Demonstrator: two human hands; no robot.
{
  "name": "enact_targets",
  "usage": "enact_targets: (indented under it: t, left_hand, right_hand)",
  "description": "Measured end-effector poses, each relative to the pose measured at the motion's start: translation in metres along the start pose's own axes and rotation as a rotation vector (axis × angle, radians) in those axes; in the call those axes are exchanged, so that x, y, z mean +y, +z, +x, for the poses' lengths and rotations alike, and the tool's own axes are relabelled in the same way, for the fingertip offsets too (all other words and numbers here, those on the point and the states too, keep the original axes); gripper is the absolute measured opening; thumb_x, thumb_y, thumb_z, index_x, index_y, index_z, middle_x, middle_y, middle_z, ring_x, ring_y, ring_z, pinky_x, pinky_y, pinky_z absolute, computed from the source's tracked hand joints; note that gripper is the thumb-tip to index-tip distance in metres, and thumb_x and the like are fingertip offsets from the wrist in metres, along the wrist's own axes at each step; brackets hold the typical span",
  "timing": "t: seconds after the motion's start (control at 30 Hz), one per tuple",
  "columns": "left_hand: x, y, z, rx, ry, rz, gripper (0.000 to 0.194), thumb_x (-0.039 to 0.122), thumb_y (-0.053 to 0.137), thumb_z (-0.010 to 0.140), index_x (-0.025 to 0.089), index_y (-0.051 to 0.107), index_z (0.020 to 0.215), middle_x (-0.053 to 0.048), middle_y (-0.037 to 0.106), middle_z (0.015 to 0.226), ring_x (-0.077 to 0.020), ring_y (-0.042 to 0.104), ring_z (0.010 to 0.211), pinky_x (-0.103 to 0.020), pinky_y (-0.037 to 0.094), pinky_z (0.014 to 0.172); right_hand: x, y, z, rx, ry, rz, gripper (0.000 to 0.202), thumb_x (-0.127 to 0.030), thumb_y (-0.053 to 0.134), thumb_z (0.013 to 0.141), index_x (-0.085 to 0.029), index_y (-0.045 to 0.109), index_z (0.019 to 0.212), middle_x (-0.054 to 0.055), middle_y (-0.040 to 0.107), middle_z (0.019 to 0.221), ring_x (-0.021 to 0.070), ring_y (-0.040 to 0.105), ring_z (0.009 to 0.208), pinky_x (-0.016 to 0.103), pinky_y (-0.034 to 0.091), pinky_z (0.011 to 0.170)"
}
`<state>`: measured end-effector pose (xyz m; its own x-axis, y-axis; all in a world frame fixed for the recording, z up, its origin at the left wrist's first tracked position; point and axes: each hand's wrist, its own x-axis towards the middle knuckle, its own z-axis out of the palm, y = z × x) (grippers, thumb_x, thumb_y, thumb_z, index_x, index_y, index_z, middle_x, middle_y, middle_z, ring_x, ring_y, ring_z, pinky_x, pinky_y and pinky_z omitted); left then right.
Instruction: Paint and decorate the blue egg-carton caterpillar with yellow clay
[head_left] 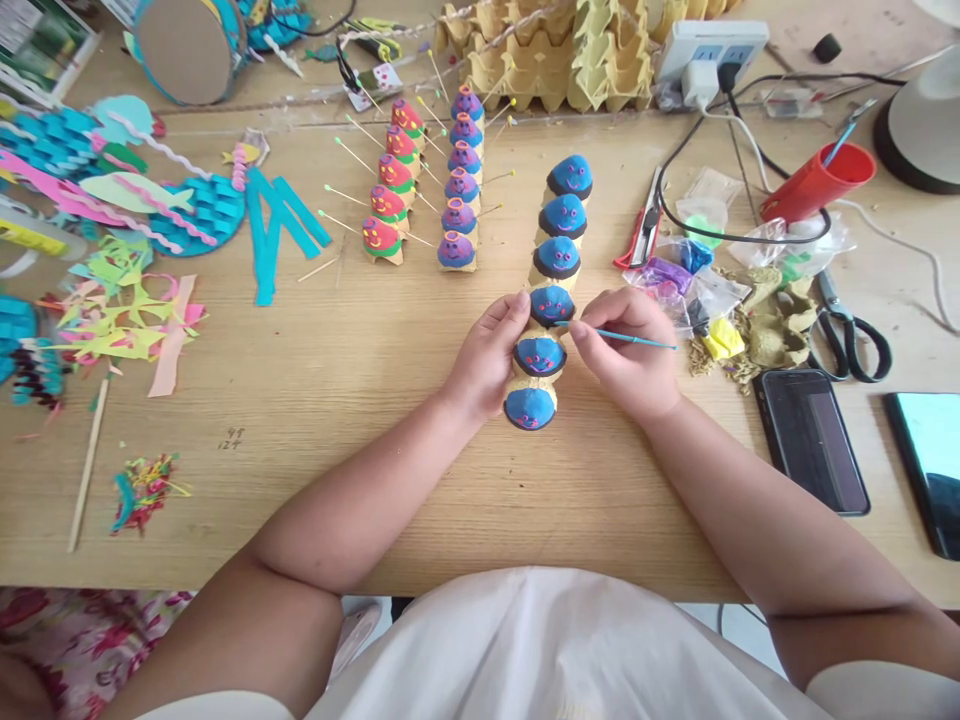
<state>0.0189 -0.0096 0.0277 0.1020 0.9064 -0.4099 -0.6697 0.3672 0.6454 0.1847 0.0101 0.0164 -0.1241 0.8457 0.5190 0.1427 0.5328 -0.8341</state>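
A strip of egg carton (540, 357) lies lengthwise in front of me, its several bumps covered in blue clay with dark rims and small pink smiling faces. My left hand (484, 355) grips its left edge, thumb beside the fourth bump from the back. Pinched in my right hand (630, 355) is a thin blue stick (637, 340), whose tip reaches the lower rim of that same bump. Farther back stand two finished-looking strips: a red-and-green one (388, 205) and a purple-and-blue one (459, 187), both with pins sticking out at the sides.
At right are a red box cutter (643, 225), bagged clay (690, 265), scissors (847, 330), a phone (814, 440) and a red cup (817, 185). Paper crafts (202, 215) and scraps (124, 310) cover the left. Egg cartons (525, 60) and a power strip (712, 50) sit behind.
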Motion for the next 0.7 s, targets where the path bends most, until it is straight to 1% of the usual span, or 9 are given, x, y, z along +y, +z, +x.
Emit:
enact_targets:
  t: [0.1, 0.2, 0.3, 0.4, 0.6, 0.7]
  left_hand:
    - [0.0011, 0.0009, -0.0003, 0.000, 0.049, 0.047, 0.026, 0.042, 0.075, 0.104, 0.021, 0.074, 0.089, 0.001, 0.078, 0.081, -0.0118, 0.072, 0.072, -0.022, 0.056, 0.067]
    - [0.0017, 0.0006, -0.0004, 0.007, 0.050, 0.053, 0.028, 0.045, 0.077, 0.103, 0.021, 0.074, 0.088, 0.001, 0.076, 0.079, -0.0116, 0.070, 0.069, -0.023, 0.055, 0.066]
    - [0.0014, -0.0010, 0.0005, 0.023, 0.036, 0.043, 0.027, 0.048, 0.079, 0.101, 0.023, 0.075, 0.094, 0.001, 0.074, 0.077, -0.0142, 0.073, 0.072, -0.025, 0.055, 0.067]
    - [0.0009, -0.0016, 0.0010, 0.025, 0.022, 0.035, 0.026, 0.049, 0.081, 0.099, 0.024, 0.076, 0.099, 0.001, 0.075, 0.079, -0.0155, 0.075, 0.077, -0.025, 0.057, 0.069]
    - [0.0016, 0.0023, -0.0005, 0.007, 0.040, 0.039, 0.025, 0.044, 0.080, 0.101, 0.021, 0.075, 0.091, -0.001, 0.079, 0.084, -0.0165, 0.078, 0.084, -0.025, 0.059, 0.074]
    - [0.0017, 0.0021, -0.0009, 0.000, 0.037, 0.053, 0.025, 0.044, 0.080, 0.101, 0.021, 0.076, 0.092, -0.001, 0.079, 0.086, -0.0180, 0.079, 0.089, -0.026, 0.060, 0.077]
  right_hand:
    - [0.0011, 0.0010, -0.0001, 0.069, 0.022, 0.042, 0.049, -0.064, 0.081, 0.094, -0.025, 0.058, 0.076, -0.003, 0.059, 0.067, 0.0105, 0.048, 0.056, 0.029, 0.037, 0.051]
    - [0.0008, 0.0017, -0.0007, 0.042, 0.025, 0.059, 0.050, -0.063, 0.083, 0.093, -0.024, 0.057, 0.075, -0.003, 0.058, 0.066, 0.0101, 0.047, 0.056, 0.028, 0.036, 0.051]
    - [-0.0001, 0.0019, -0.0006, -0.020, 0.035, 0.051, 0.051, -0.064, 0.082, 0.093, -0.024, 0.058, 0.073, -0.003, 0.060, 0.066, 0.0103, 0.049, 0.055, 0.029, 0.038, 0.052]
    - [-0.0006, 0.0022, -0.0002, -0.048, 0.051, 0.039, 0.051, -0.064, 0.086, 0.089, -0.023, 0.060, 0.072, -0.002, 0.063, 0.066, 0.0102, 0.049, 0.056, 0.029, 0.041, 0.054]
    - [-0.0006, 0.0037, -0.0013, -0.042, 0.073, 0.015, 0.046, -0.059, 0.088, 0.089, -0.023, 0.064, 0.074, -0.002, 0.066, 0.068, 0.0107, 0.052, 0.058, 0.029, 0.044, 0.056]
    - [-0.0014, 0.0038, -0.0017, -0.040, 0.068, 0.035, 0.045, -0.058, 0.090, 0.087, -0.023, 0.064, 0.074, -0.002, 0.066, 0.069, 0.0105, 0.053, 0.059, 0.029, 0.044, 0.055]
